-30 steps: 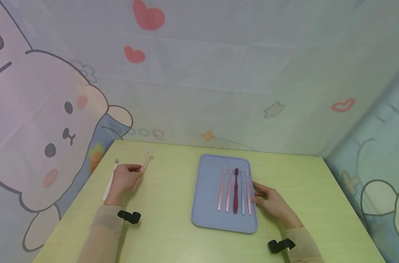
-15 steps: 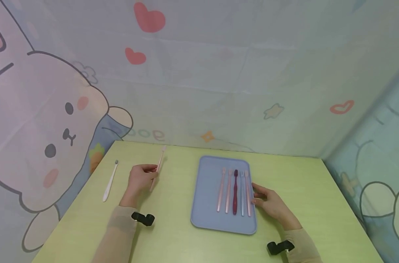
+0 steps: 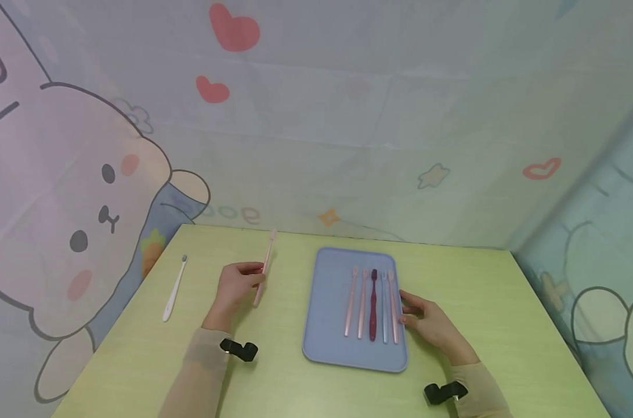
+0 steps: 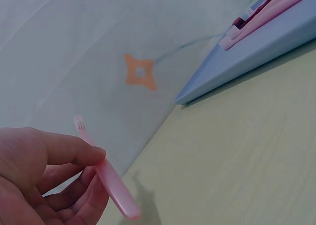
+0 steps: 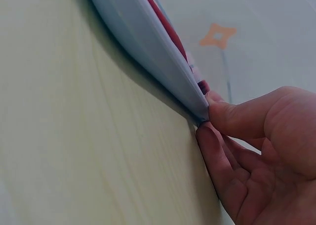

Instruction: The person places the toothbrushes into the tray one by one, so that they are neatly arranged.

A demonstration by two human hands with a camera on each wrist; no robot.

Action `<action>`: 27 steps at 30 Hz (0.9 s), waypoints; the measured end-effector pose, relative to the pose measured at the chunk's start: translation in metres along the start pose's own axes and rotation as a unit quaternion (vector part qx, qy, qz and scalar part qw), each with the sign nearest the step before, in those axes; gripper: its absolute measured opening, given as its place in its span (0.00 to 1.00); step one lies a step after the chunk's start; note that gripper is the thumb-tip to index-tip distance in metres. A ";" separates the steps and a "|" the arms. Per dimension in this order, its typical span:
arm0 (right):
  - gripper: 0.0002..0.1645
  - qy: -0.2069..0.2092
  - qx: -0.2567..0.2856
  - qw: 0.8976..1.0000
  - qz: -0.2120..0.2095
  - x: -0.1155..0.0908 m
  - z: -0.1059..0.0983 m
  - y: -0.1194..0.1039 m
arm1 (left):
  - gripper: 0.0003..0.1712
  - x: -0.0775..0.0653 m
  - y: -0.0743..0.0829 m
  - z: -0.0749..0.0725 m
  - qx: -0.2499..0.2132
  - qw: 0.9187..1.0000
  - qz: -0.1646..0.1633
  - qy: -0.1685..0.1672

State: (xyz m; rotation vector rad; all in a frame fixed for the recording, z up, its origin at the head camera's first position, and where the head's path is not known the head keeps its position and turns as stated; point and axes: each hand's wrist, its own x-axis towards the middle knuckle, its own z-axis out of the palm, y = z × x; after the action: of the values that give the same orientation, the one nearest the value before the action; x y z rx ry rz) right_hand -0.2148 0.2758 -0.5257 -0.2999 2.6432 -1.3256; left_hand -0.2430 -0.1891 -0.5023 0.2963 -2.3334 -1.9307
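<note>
Between thumb and fingers, my left hand (image 3: 239, 284) pinches a pink toothbrush (image 3: 268, 255), held above the table left of the tray. Its bristle head points up and away, and its handle end sticks out below the thumb in the left wrist view (image 4: 118, 193). A blue tray (image 3: 326, 348) bears several toothbrushes side by side: pink ones, a dark red toothbrush (image 3: 373, 307) and a light blue toothbrush (image 3: 384, 313). At the tray's right edge, my right hand (image 3: 433, 325) grips the rim, the thumb on top and fingers against the outer side.
A white toothbrush (image 3: 174, 290) with a dark bristle head lies on the yellow-green table (image 3: 274, 383) at far left. Behind the table hangs a printed cloth backdrop (image 3: 316, 116) with a rabbit and hearts. The tray's left half is bare.
My left hand has carried the pink toothbrush rightward, away from the white toothbrush and nearer the tray. The right hand and the tray stay where they were.
</note>
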 end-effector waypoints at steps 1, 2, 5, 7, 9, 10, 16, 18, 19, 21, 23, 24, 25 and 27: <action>0.39 0.000 0.000 1.000 -0.001 0.000 0.000 0.000 | 0.18 -0.001 0.000 0.002 0.001 1.000 0.000 -0.003; 0.39 0.001 0.000 1.000 -0.002 0.000 0.000 0.000 | 0.18 -0.002 0.000 0.003 0.000 1.000 -0.001 -0.006; 0.39 0.001 -0.003 1.000 -0.002 -0.001 0.001 0.000 | 0.18 -0.003 0.000 0.008 -0.001 1.000 -0.003 -0.009; 0.39 0.002 -0.002 1.000 0.001 0.000 0.001 0.000 | 0.18 -0.004 -0.001 0.010 -0.004 1.000 -0.004 -0.008; 0.39 0.003 -0.004 1.000 0.003 0.000 0.002 0.001 | 0.17 -0.005 -0.001 0.012 -0.009 1.000 -0.007 -0.007; 0.39 0.001 -0.005 1.000 0.002 0.001 0.002 0.001 | 0.17 -0.006 0.000 0.013 -0.012 1.000 -0.008 -0.009; 0.39 0.002 -0.008 1.000 0.003 0.000 0.002 0.000 | 0.18 -0.011 0.004 0.020 -0.036 0.999 -0.011 -0.027; 0.39 0.004 -0.006 1.000 0.004 0.000 0.001 0.000 | 0.19 -0.011 0.005 0.023 -0.043 0.999 -0.007 -0.030; 0.39 0.005 -0.004 1.000 0.005 0.000 0.001 -0.001 | 0.19 -0.012 0.006 0.025 -0.046 0.998 -0.005 -0.032; 0.39 0.006 0.000 1.000 0.006 0.000 0.001 -0.001 | 0.18 -0.013 0.007 0.027 -0.050 0.998 -0.001 -0.033; 0.39 0.006 0.001 1.000 0.008 0.000 0.001 0.000 | 0.18 -0.013 0.007 0.029 -0.051 0.998 0.003 -0.036; 0.39 0.005 0.002 1.000 0.006 0.000 0.001 0.000 | 0.18 -0.013 0.007 0.029 -0.052 0.998 0.006 -0.039; 0.39 0.005 0.002 1.000 0.006 0.001 0.001 0.001 | 0.18 -0.014 0.007 0.030 -0.053 0.998 0.006 -0.041; 0.39 0.004 0.003 1.000 0.004 0.002 0.001 0.002 | 0.18 -0.014 0.007 0.031 -0.056 0.997 0.009 -0.047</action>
State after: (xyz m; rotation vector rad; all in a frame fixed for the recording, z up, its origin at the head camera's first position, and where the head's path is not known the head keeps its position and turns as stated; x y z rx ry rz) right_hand -0.2162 0.2758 -0.5276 -0.2849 2.6435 -1.3336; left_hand -0.2358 -0.1545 -0.5005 0.1785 -2.2636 -2.1012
